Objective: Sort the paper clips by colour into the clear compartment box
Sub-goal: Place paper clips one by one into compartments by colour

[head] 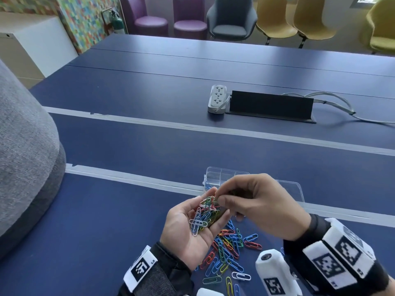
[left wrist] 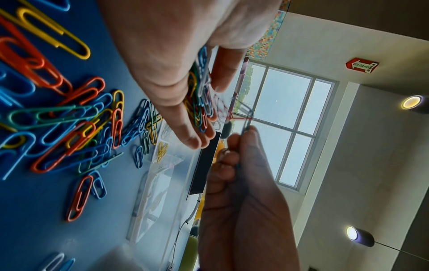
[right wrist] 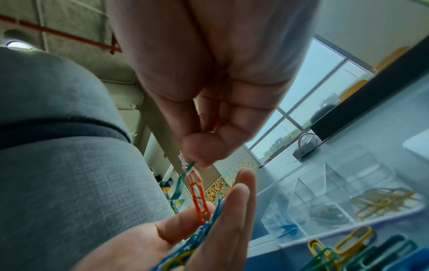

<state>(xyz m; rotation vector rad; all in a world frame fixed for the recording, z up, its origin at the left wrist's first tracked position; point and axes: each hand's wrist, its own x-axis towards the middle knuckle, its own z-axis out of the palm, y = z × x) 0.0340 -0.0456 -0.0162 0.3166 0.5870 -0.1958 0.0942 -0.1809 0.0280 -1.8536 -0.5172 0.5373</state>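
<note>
Blue table [head: 132,210] fills the view, with strips of grey tape [head: 128,178] running across it and a row of chairs [head: 232,18] beyond its far edge. Out near the middle sits a white power strip [head: 218,99] beside a black cable box [head: 270,104].

Down at the near edge, the left hand [head: 192,227] is turned palm up and cupped, fingers loosely curled round a heap of clips [head: 205,214] in mixed colours: white, blue, green, yellow, red. Right above it, the right hand [head: 256,206] has thumb and forefinger pressed together, pinching a green clip [right wrist: 189,167]. From the right wrist view an orange clip [right wrist: 199,198] hangs linked below that green one, its lower end down at the heap in the left palm. Whether more clips are tucked inside the right hand's curled fingers, I cannot tell for sure, though a bit of orange shows between them.

Under and just right of the left hand lies a loose pile [head: 228,251] of clips on the table, spread toward the near edge, with a white one and a yellow one at its fringe.

Just beyond both hands stands the clear box [head: 215,178], lid open and lying flat to the right. In the right wrist view, 1 compartment holds yellow clips [right wrist: 385,201], another blue clips [right wrist: 289,230], and a 3rd something dark that is too blurred to name.

A grey cushion [head: 23,159] bulks at the left edge.
</note>
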